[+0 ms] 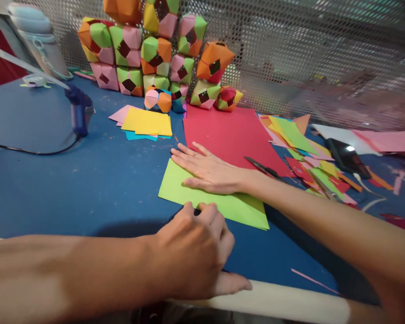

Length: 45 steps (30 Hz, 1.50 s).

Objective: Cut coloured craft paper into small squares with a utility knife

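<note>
A light green sheet of paper point(222, 204), with layered edges at its lower right corner, lies on the blue table. Flat across its upper part rests my right hand point(209, 171), fingers spread toward the left. My left hand point(199, 247) is at the sheet's near edge with its fingers curled in and its thumb stretched out by the table's rim. Its palm and fingertips are hidden, so I cannot tell whether anything is in it. Beyond my right hand are a large red sheet point(222, 130) and dark-handled scissors point(261, 166), partly covered by my forearm.
Folded-paper modules point(155, 56) stand stacked against a perforated metal screen. A blue glue gun point(79, 110) with its cord is at left, near a bottle point(42, 40). Small cut sheets point(146, 121) lie mid-table; paper scraps point(317, 171) and a phone point(346, 155) are at right.
</note>
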Motion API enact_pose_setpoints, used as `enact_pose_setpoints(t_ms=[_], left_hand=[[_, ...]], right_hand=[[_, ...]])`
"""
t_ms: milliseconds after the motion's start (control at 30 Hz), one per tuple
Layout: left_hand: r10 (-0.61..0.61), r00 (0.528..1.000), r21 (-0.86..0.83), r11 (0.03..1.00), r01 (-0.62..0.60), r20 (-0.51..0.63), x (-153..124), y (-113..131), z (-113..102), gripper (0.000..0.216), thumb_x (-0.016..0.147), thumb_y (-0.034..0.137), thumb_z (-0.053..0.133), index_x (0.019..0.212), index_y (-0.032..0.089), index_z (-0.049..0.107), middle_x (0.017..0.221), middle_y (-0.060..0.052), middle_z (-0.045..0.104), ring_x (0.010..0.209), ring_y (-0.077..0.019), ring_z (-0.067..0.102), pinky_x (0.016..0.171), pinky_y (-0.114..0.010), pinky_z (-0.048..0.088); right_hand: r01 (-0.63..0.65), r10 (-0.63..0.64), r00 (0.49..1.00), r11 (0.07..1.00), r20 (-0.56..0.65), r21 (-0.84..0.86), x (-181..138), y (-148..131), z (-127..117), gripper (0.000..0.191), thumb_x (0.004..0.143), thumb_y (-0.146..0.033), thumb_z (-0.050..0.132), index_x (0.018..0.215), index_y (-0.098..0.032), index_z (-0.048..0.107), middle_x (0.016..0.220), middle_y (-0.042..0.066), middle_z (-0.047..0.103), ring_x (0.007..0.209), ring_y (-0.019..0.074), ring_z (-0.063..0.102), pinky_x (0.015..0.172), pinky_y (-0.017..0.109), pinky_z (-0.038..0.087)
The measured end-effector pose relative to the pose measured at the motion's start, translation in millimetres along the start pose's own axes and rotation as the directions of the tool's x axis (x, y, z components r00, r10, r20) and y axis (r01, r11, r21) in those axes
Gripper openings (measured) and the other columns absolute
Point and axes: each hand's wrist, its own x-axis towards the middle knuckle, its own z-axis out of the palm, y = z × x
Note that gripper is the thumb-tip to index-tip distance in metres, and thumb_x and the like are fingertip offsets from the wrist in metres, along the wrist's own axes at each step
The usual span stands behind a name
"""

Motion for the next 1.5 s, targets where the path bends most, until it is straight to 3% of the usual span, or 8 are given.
enact_pose_setpoints(t_ms=[267,533,733,933,1133,1233,1367,1500], left_hand=[[-0.001,1.000,-0.010,1.000,0.002,0.031,2,-2,-3,0.063,0.090,0.067,0.041,0.103,0.011,0.068,0.107,-0.018,0.067,0.097,-0.0298,0.060,0.077,-0.042,0.054],[0.023,1.000,-0.017,1.000,-0.023,0.012,1,-5,0,0.060,0.089,0.064,0.046,0.104,0.010,0.068,0.106,-0.020,0.066,0.094,-0.0304,0.060,0.072,-0.042,0.055],[0.041,0.999,-0.011,0.999,-0.041,0.007,0,-6,0,0.059,0.094,0.060,0.041,0.104,0.008,0.067,0.101,-0.020,0.066,0.094,-0.0308,0.061,0.073,-0.044,0.056],[0.026,0.997,0.020,0.999,-0.027,0.072,3,-8,-4,0.058,0.096,0.058,0.037,0.109,0.009,0.065,0.108,-0.021,0.065,0.098,-0.0322,0.061,0.076,-0.046,0.056],[0.046,0.997,0.065,0.997,-0.050,0.056,2,-10,-3,0.059,0.099,0.055,0.030,0.116,0.008,0.062,0.121,-0.023,0.061,0.102,-0.0326,0.062,0.079,-0.046,0.056],[0.072,0.996,0.084,0.994,-0.075,0.043,0,-13,-2,0.056,0.099,0.053,0.034,0.115,0.008,0.062,0.123,-0.023,0.061,0.104,-0.0321,0.061,0.080,-0.044,0.056],[0.047,0.996,0.096,0.994,-0.054,0.077,0,-22,-8,0.038,0.099,0.041,0.042,0.100,0.012,0.066,0.102,-0.015,0.067,0.089,-0.0266,0.063,0.065,-0.035,0.054],[-0.118,0.976,0.093,0.990,0.102,0.185,2,-47,-21,0.036,0.098,0.030,0.039,0.080,0.016,0.067,0.080,-0.008,0.065,0.074,-0.0213,0.062,0.051,-0.026,0.042]], right_hand=[[-0.147,0.141,0.988,0.983,-0.061,-0.110,-79,21,14,0.073,0.097,-0.061,0.022,0.156,-0.024,0.002,0.163,0.009,0.009,0.150,0.0285,0.002,0.118,0.060,0.005],[-0.260,0.250,0.965,0.944,-0.076,-0.205,-130,22,22,0.078,0.097,-0.060,0.029,0.155,-0.026,-0.012,0.163,0.011,0.008,0.149,0.0305,0.006,0.118,0.062,0.012],[-0.302,0.274,0.953,0.888,-0.128,-0.346,-170,12,20,0.081,0.096,-0.061,0.031,0.156,-0.021,-0.006,0.159,0.016,0.024,0.148,0.0314,0.017,0.116,0.062,0.018],[-0.351,0.271,0.918,0.895,-0.288,-0.274,-161,-43,7,0.073,0.098,-0.059,0.018,0.156,-0.015,0.012,0.159,0.016,0.027,0.149,0.0275,0.016,0.118,0.058,0.017],[-0.292,0.293,0.954,0.956,-0.064,0.033,-143,-92,18,0.081,0.095,-0.065,0.031,0.155,-0.012,0.018,0.160,0.016,0.021,0.149,0.0276,0.015,0.119,0.055,0.021],[-0.332,0.342,0.938,0.934,-0.063,0.129,-156,-99,26,0.080,0.095,-0.062,0.036,0.156,-0.014,0.015,0.161,0.014,0.018,0.149,0.0266,0.014,0.119,0.053,0.023],[-0.336,0.358,0.918,0.931,-0.173,0.146,-172,-102,32,0.073,0.096,-0.056,0.042,0.153,-0.014,0.027,0.157,0.013,0.029,0.147,0.0261,0.024,0.118,0.051,0.029],[-0.335,0.352,0.880,0.936,-0.317,0.109,-170,-105,33,0.053,0.099,-0.041,0.043,0.143,-0.011,0.046,0.149,0.014,0.045,0.141,0.0246,0.038,0.114,0.049,0.038]])
